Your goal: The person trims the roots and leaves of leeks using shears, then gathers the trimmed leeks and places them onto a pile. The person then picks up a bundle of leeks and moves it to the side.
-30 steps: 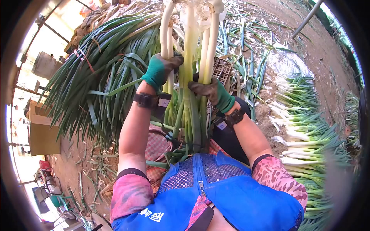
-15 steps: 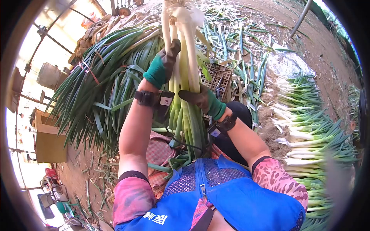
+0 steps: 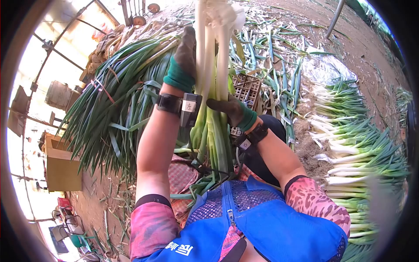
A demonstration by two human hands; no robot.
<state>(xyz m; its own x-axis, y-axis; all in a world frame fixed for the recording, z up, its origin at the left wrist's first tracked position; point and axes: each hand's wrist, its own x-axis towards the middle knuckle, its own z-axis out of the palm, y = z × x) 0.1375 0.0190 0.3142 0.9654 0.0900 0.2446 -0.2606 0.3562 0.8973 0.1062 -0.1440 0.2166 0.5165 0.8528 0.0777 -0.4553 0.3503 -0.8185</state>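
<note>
A bunch of thick green onions point(image 3: 221, 72) stands upright before my chest, white root ends up and green leaves down. My right hand point(image 3: 232, 111), in a dark glove with a green cuff, is closed round the stalks at mid-height, thumb across their front. My left hand point(image 3: 185, 56), gloved alike, lies along the left side of the white stems with its fingers stretched upward; part of its palm side is hidden. The roots at the top are pale and blurred.
A big heap of green onions point(image 3: 126, 87) lies to the left. Trimmed onions in a long row point(image 3: 345, 148) lie on the right. A brown plastic crate point(image 3: 247, 89) stands behind my right hand among leaf scraps. A cardboard box point(image 3: 63, 168) is at far left.
My left hand has gone from bent fingers on the stems to straight fingers beside them, slightly higher. The bunch has shifted a little to the right; my right hand keeps its hold.
</note>
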